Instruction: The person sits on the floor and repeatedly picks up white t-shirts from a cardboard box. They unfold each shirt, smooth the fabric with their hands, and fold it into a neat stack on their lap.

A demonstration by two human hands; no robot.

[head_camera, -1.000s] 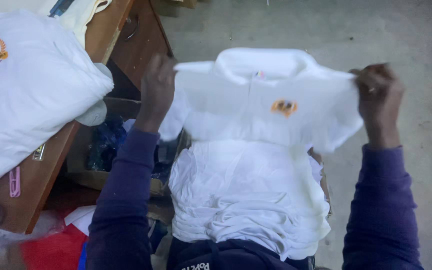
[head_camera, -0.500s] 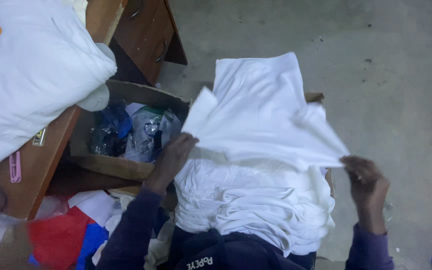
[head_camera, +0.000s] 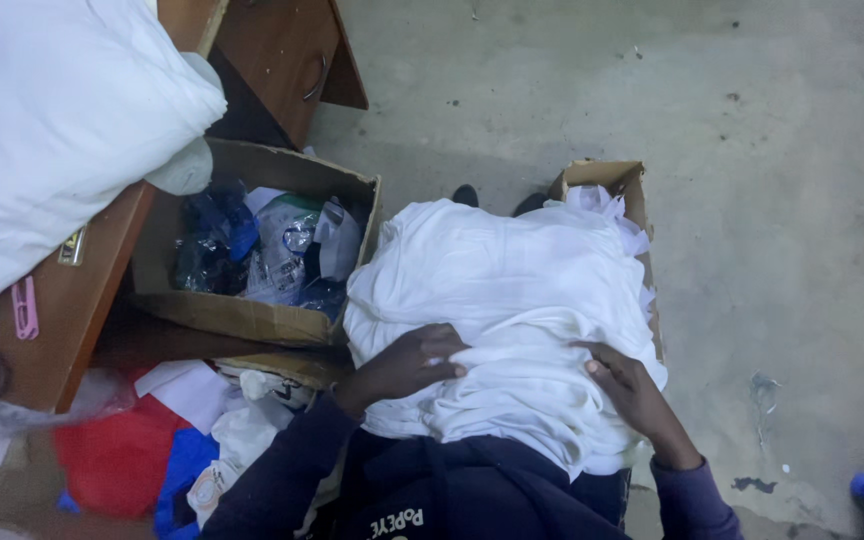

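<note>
Head view: both hands (head_camera: 407,365) (head_camera: 632,390) flat on soft, rumpled white shirt pile (head_camera: 512,270).

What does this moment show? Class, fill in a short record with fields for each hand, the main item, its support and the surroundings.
left hand: palm down on the white garment pile, fingers pressing into the fabric
right hand: resting on the same pile, nearer its right edge
white garment pile: heaped, spilling over its box
box under pile: cardboard, only its far corner shows
open cardboard box: beside the pile, holding plastic-wrapped items
wooden desk: at left, bearing a white bundle
floor: bare concrete
</note>
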